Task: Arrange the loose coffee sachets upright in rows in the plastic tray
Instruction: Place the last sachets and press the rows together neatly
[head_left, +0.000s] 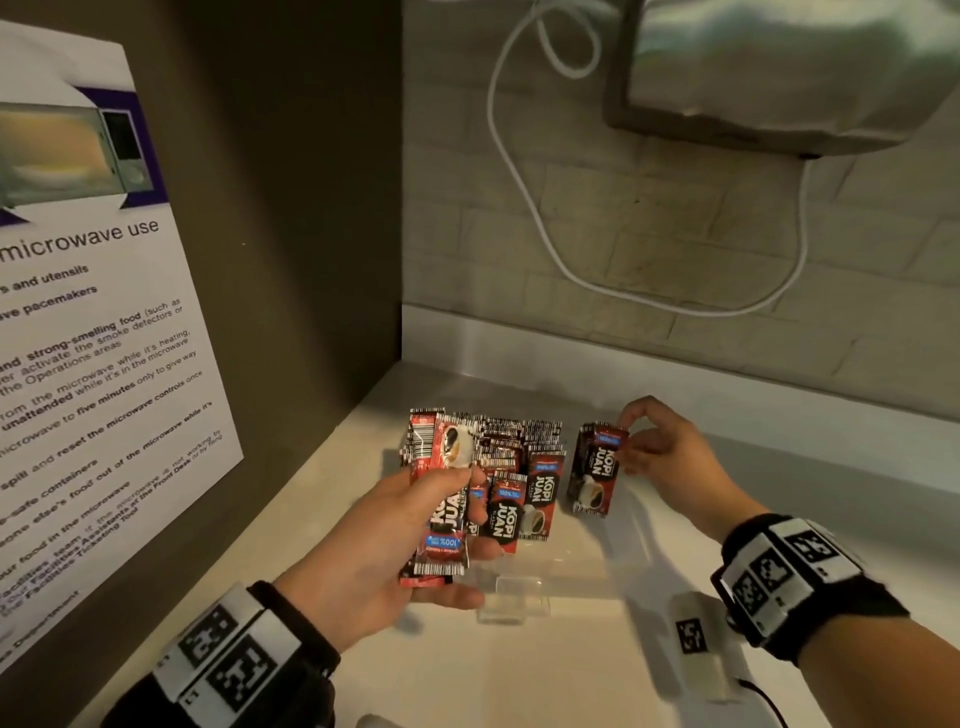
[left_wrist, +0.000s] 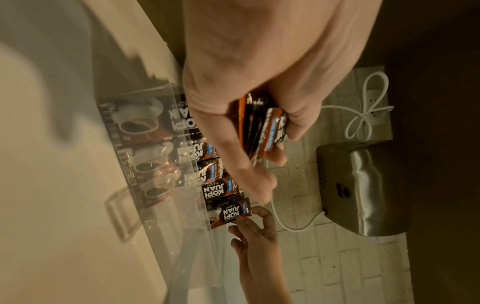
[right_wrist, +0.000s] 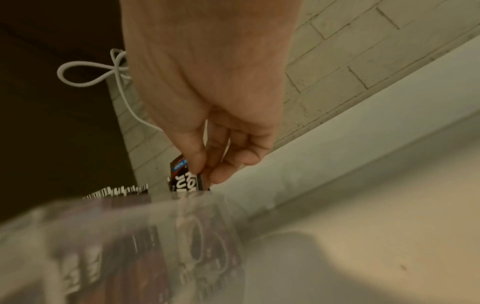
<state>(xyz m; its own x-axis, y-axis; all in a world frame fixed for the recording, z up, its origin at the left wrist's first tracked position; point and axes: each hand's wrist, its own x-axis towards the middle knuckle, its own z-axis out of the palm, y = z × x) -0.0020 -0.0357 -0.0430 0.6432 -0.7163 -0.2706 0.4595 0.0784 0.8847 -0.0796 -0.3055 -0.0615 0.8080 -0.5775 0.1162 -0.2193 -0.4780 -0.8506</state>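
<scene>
A clear plastic tray (head_left: 566, 566) sits on the pale counter, its wall (left_wrist: 166, 209) see-through. Red and black coffee sachets (head_left: 511, 467) stand upright in rows in its left half. My left hand (head_left: 384, 540) grips a stack of sachets (head_left: 441, 514) just left of the tray; the same stack (left_wrist: 262, 131) shows between thumb and fingers in the left wrist view. My right hand (head_left: 660, 457) pinches the top of one upright sachet (head_left: 597, 470) at the tray's right part, apart from the rows. That sachet (right_wrist: 185, 178) shows under my fingertips.
A dark side panel with a microwave notice (head_left: 93, 332) stands on the left. A brick wall is behind, with a metal appliance (head_left: 789, 67) mounted on it and a white cable (head_left: 524, 197) hanging down. A small white tagged device (head_left: 701, 644) lies near my right wrist.
</scene>
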